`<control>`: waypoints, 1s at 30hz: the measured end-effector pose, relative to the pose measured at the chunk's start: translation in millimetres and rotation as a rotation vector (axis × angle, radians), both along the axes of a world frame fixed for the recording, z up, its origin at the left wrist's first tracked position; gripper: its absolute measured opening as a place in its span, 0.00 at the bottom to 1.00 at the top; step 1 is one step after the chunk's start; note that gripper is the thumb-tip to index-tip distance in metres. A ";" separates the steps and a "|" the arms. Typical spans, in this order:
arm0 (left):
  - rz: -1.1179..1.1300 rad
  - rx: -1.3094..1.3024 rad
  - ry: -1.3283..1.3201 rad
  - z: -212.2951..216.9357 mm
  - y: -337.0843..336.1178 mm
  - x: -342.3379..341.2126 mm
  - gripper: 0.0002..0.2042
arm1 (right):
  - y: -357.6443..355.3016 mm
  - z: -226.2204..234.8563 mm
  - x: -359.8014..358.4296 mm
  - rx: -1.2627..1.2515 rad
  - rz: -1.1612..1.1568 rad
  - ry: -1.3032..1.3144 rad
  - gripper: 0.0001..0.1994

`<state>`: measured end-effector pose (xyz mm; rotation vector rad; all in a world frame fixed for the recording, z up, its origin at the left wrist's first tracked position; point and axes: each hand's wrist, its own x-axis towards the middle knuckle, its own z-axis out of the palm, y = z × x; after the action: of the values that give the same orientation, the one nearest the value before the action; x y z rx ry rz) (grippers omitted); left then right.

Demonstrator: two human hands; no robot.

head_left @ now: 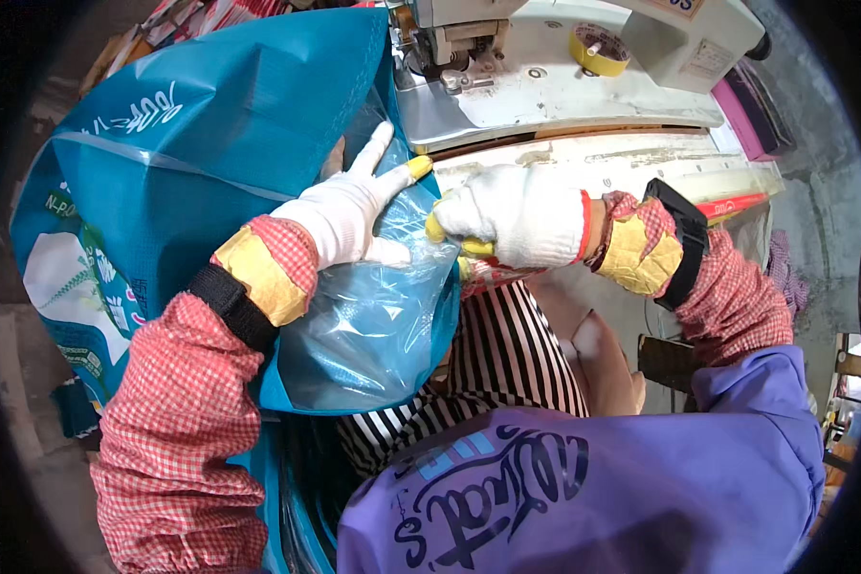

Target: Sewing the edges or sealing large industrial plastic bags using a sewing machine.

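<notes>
A large blue-green woven plastic sack (pixel 230 105) with a clear plastic liner (pixel 373 325) in its mouth lies across my lap and the table edge. My left hand (pixel 354 206), in a white glove with a yellow-tipped finger, presses flat on the liner with its fingers spread. My right hand (pixel 507 215), in a thicker white glove with yellow-coated fingertips, is closed on the right edge of the sack's mouth, at the liner. Its fingertips are partly hidden.
Just beyond my hands stands a sewing machine (pixel 459 48) on a white bed. A yellow tape roll (pixel 599 50) sits on that bed. To the right are a worn white tabletop (pixel 641 167) and a pink-and-black box (pixel 751 110). More printed sacks (pixel 177 29) lie at upper left.
</notes>
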<state>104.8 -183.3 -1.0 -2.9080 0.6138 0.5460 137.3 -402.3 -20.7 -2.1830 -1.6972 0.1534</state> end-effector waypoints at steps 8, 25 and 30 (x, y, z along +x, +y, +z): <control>-0.005 -0.152 0.155 -1.9 5.3 6.3 0.53 | 9.8 1.5 -1.9 0.323 0.239 -0.282 0.16; 0.052 -0.061 0.138 8.6 -1.8 3.8 0.54 | 17.7 14.7 4.7 0.269 0.306 -0.147 0.05; 0.070 -0.033 0.171 13.6 -3.5 4.1 0.54 | 17.0 16.0 9.5 0.234 0.366 -0.272 0.05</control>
<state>108.8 -186.7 12.6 -2.9436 0.5473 0.8074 146.9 -385.3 -4.8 -1.7717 -2.1326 -0.2486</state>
